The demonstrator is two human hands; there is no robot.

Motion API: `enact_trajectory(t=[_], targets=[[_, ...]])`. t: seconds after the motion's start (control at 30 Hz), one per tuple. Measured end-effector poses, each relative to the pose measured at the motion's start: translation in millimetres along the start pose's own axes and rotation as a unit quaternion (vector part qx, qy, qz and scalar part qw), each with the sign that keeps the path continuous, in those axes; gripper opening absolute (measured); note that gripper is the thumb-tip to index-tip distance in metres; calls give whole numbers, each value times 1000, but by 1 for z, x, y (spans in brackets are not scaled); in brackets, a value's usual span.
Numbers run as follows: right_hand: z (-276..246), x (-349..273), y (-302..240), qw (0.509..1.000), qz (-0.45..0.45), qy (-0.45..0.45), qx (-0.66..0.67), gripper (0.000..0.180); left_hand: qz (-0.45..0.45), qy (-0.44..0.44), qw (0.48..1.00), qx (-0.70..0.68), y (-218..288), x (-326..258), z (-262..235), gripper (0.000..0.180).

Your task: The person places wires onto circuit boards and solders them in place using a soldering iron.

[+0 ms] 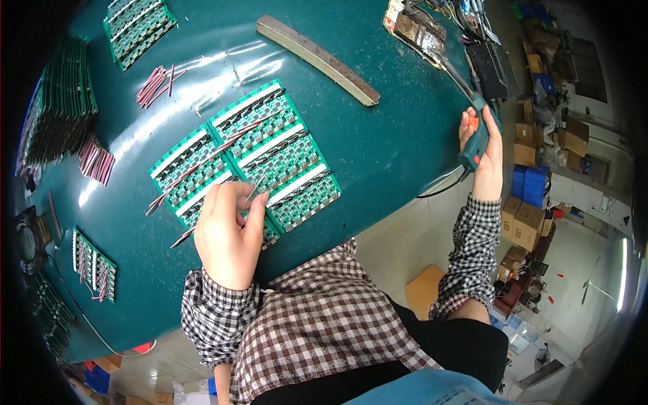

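My left hand point(226, 229) rests on the near edge of a group of green circuit boards point(260, 148) on the teal table point(378, 148). Its thumb and forefinger pinch a thin silver wire or pin point(255, 189) over the boards. Red and black wire leads point(202, 158) lie across the boards. My right hand point(482, 152) is raised at the table's right edge, closed around the green handle of a soldering iron point(476, 138) whose shaft points up toward the far right of the table.
More green board panels lie at the far left point(138, 25) and near left point(94, 264). Bundles of red wires point(154, 84) and a long grey bar point(317, 59) lie on the table. Cardboard boxes point(526, 223) stand on the floor right.
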State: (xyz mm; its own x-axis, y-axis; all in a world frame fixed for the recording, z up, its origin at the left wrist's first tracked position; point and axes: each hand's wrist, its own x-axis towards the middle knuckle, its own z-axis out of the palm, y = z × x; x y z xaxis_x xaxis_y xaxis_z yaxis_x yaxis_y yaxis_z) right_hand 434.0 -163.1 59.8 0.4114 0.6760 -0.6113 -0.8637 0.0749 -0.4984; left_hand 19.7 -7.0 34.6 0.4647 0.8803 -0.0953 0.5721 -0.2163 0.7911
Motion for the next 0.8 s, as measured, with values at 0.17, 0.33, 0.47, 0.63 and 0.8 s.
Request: enact_trajectory(t=[0.17,0.33,0.47,0.63,0.8], targets=[[0,4,-14,979,-136,128,-83,23,-16,-3,1000,0,-1,0,-1,16],[35,-25,18,883,-309,171,-308,21,-13,-10,1000,7,1,2,-1,15],[63,-15,47,809,-386,157,-414,24,-11,2,1000,1,-2,1,0,15],[62,-22,49,761,-407,186,-470,27,-16,4,1000,-9,-1,1,0,16],[55,-74,58,852,-337,206,-344,22,-10,0,1000,-9,-1,0,-2,15]])
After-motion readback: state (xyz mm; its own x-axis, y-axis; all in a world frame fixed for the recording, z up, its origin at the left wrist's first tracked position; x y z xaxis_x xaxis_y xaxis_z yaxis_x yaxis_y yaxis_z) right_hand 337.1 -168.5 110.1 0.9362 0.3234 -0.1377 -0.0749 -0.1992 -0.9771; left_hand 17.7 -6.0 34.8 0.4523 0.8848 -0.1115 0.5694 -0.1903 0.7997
